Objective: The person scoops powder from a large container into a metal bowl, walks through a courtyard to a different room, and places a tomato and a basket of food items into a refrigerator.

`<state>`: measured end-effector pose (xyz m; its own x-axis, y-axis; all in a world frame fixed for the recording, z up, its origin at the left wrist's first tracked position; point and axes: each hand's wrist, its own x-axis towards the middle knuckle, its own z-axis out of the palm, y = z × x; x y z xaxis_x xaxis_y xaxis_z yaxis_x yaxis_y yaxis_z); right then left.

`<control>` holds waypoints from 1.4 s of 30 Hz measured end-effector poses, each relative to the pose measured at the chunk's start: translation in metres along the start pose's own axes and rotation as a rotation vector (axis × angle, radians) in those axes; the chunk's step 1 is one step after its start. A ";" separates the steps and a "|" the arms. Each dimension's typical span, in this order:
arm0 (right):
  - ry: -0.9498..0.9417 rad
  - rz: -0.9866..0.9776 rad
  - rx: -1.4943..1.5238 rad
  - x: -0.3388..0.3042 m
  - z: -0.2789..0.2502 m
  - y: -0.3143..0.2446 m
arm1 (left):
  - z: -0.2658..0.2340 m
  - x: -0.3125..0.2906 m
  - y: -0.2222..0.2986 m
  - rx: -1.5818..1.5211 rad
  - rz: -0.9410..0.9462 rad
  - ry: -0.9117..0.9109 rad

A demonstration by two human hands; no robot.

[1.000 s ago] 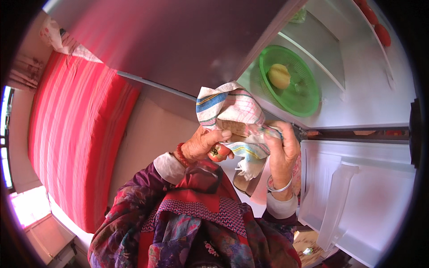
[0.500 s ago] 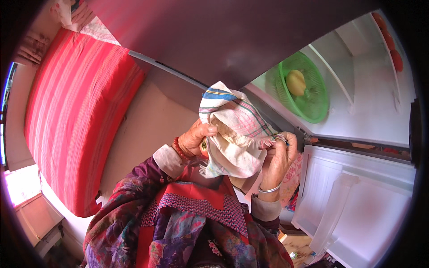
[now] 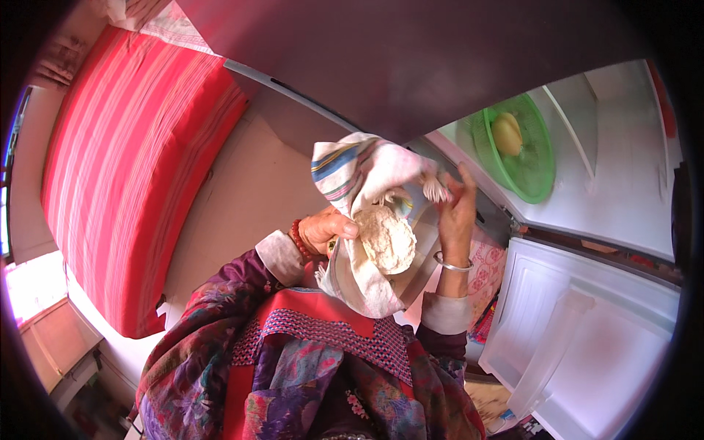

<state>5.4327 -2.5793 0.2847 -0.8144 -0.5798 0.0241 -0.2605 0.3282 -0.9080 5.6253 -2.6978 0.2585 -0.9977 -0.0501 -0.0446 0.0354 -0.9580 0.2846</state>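
Note:
My left hand [image 3: 328,232], with a red bead bracelet, is closed on a white cloth [image 3: 339,167] with blue, yellow and pink stripes. The cloth lies partly folded back around a pale, lumpy mass like dough or flour [image 3: 387,238]. Whether a bowl sits under the mass is hidden. Something small and yellowish shows beside my left fingers, too small to name. My right hand [image 3: 457,213], wearing a silver bangle, is raised beside the cloth's fringed corner, its fingers stretched and apart. The corner is blurred by motion.
An open refrigerator stands at the right, with a green plastic basket [image 3: 544,176] holding a yellowish fruit [image 3: 507,134]. Its white lower door [image 3: 616,345] stands open near my right arm. A dark door panel [image 3: 381,66] spans the top. A red striped bed [image 3: 132,191] is at left.
My right hand has moved up and the cloth's fringed flap has swung up with it. The pale mass is now uncovered. My left hand keeps its hold on the cloth.

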 end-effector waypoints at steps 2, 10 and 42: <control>-0.156 -0.114 -0.174 -0.012 -0.009 -0.001 | 0.001 -0.003 0.001 -0.045 0.032 0.037; -0.437 -0.209 -0.033 -0.049 -0.001 -0.067 | 0.002 -0.005 0.009 0.132 -0.071 0.144; 0.360 -0.206 -0.195 0.060 -0.122 -0.022 | -0.019 -0.074 0.007 0.362 0.252 0.490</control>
<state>5.3262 -2.5303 0.3570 -0.8547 -0.3633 0.3708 -0.5005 0.3871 -0.7744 5.7006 -2.7062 0.2452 -0.8166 -0.4655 -0.3412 0.1581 -0.7490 0.6435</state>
